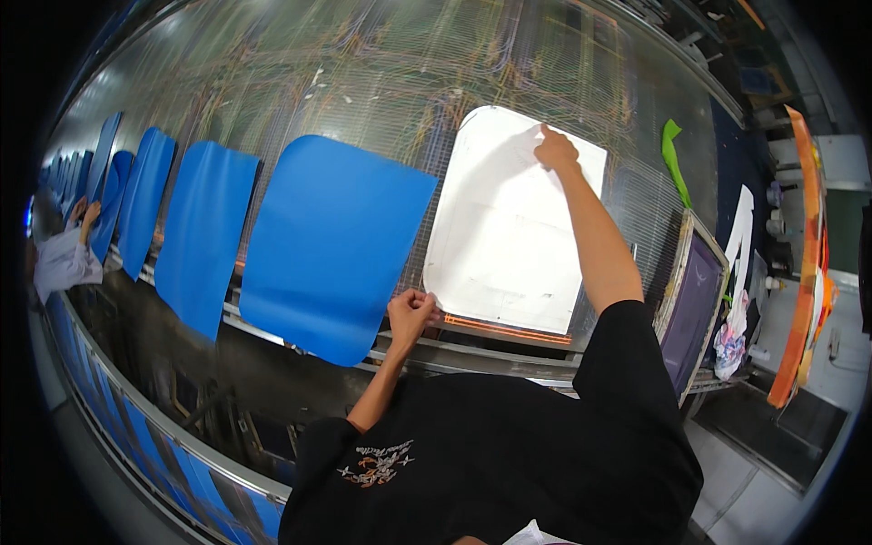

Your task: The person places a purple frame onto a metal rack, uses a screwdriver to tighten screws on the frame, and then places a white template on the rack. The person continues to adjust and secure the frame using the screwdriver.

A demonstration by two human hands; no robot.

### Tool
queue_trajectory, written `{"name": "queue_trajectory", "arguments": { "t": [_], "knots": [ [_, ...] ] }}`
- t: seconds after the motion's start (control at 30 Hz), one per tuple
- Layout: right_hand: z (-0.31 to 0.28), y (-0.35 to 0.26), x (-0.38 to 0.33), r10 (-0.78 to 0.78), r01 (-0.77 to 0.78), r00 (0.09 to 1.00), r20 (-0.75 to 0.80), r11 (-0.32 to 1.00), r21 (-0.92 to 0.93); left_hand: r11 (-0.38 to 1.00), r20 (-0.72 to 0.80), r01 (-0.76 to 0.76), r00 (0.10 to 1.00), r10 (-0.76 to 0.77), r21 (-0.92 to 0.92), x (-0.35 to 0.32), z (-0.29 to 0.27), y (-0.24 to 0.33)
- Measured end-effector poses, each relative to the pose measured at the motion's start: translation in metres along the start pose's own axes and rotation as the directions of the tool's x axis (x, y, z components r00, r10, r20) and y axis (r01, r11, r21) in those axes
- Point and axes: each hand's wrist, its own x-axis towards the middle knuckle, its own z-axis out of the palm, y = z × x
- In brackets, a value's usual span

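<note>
A white sheet (509,227) with rounded left corners lies flat on the long table in front of me. At its lower left corner my left hand (413,318) is closed, with thumb and fingertips pinched on the sheet's edge. My right arm reaches across the sheet, and my right hand (557,152) rests on its upper part. The index finger points to the far edge, the thumb is apart from it, and the other fingers are partly curled. Just left of the white sheet lies a blue sheet (336,245) of similar shape, its near edge bending down over the table's front rail.
More blue sheets (204,227) line the colour-streaked table (363,54) to the left, where another person (68,259) reaches over it. At right are a framed screen (695,309), a green strip (672,163) and an orange strip (799,263). A metal rail (173,427) runs behind at lower left.
</note>
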Motion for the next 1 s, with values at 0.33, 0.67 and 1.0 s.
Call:
{"name": "queue_trajectory", "arguments": {
  "t": [0.33,0.67,1.0],
  "knots": [
    [0.020,-0.070,-0.036,-0.310,0.309,0.948,-0.066,0.951,-0.034,1.000,-0.004,-0.019,1.000,0.019,-0.024,-0.004,-0.003,0.003],
    [0.110,-0.118,-0.179,-0.616,0.601,0.763,-0.195,0.788,-0.134,0.995,-0.007,-0.091,0.996,0.091,0.029,-0.003,-0.003,0.008],
    [0.091,-0.132,-0.178,-0.574,0.577,0.799,-0.179,0.816,-0.039,0.989,0.041,-0.143,0.989,0.142,0.025,-0.002,-0.014,0.000]
  ]
}}
